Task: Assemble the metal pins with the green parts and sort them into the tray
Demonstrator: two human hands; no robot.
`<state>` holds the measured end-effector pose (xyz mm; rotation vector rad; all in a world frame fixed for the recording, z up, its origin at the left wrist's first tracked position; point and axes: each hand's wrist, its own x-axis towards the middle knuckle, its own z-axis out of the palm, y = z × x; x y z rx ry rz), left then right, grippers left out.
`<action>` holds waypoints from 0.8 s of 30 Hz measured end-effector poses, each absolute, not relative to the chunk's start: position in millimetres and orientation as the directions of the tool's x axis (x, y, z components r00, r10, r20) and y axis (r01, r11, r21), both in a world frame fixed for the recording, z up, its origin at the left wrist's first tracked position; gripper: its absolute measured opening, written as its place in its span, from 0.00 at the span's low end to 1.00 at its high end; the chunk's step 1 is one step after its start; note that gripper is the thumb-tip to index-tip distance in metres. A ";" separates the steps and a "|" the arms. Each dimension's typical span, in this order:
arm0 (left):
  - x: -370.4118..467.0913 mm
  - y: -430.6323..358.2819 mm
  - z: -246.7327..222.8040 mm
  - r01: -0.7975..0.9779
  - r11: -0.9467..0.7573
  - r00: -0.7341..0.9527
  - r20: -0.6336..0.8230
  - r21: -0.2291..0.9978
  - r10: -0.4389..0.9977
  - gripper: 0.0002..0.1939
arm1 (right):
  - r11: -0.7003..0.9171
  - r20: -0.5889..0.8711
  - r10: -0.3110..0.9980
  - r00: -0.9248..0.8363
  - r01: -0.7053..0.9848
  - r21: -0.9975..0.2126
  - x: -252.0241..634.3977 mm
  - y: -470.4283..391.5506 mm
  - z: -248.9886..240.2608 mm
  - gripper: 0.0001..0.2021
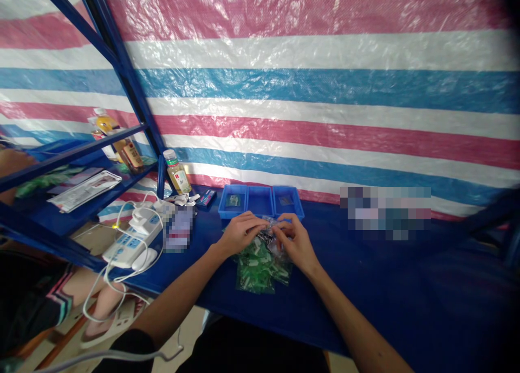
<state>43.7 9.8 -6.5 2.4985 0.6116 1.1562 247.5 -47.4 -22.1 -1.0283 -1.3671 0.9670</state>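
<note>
My left hand (242,233) and my right hand (296,243) meet over a pile of small green packets (257,267) on the blue table (365,286). Between their pinched fingertips is a small clear plastic bag (268,224); its contents are too small to make out. More clear bags with dark markings lie under the fingers. Just behind the hands stands a blue three-compartment tray (260,201). A small packet lies in its left compartment and another in its right one, while the middle compartment shows a bare bottom.
At the left are a power strip (132,243) with tangled white cables, a bottle (177,172), a small dark box (206,198) and a blue metal frame (134,99). Another person's legs (95,297) show at lower left. A striped sheet hangs behind the table.
</note>
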 end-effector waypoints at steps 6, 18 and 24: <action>43.5 13.9 -9.0 0.195 -0.870 0.569 0.670 0.453 0.477 0.14 | 0.311 0.311 0.950 -0.021 0.142 -0.940 252.2 -48.5 -20.4 0.14; 41.8 8.9 2.9 0.260 -0.870 0.585 0.648 0.419 0.487 0.10 | 0.424 0.442 0.896 -0.036 0.360 -0.831 251.3 -48.2 -16.4 0.12; 42.8 6.8 0.6 0.274 -0.840 0.582 0.614 0.468 0.532 0.10 | 0.311 0.303 0.950 -0.070 0.200 -0.929 248.2 -49.9 -18.2 0.13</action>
